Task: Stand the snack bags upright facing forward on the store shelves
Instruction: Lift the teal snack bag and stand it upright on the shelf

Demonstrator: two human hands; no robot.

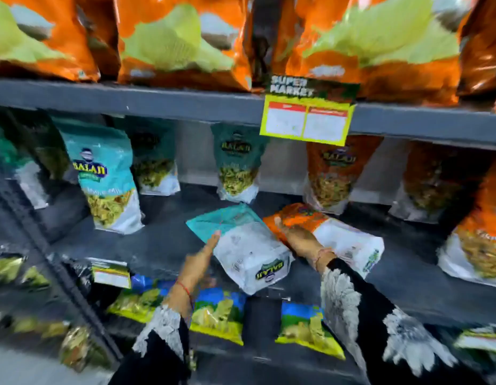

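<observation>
A teal and white snack bag (pixel 242 247) lies flat on the middle shelf (pixel 157 245), back side up, its bottom end toward me. Beside it on the right lies an orange and white snack bag (pixel 344 240), also flat. My left hand (pixel 202 257) reaches to the teal bag's left edge with fingers extended and touching it. My right hand (pixel 299 237) rests on the orange bag's left part, fingers curled over it. Upright teal bags (pixel 107 176) and upright orange bags (pixel 333 173) stand facing forward further back on the same shelf.
Large orange bags (pixel 180 43) fill the top shelf. A yellow price tag (pixel 306 120) hangs from its front edge. Blue and yellow packets (pixel 219 315) sit on the shelf below. A dark upright post (pixel 55 259) runs diagonally at the left.
</observation>
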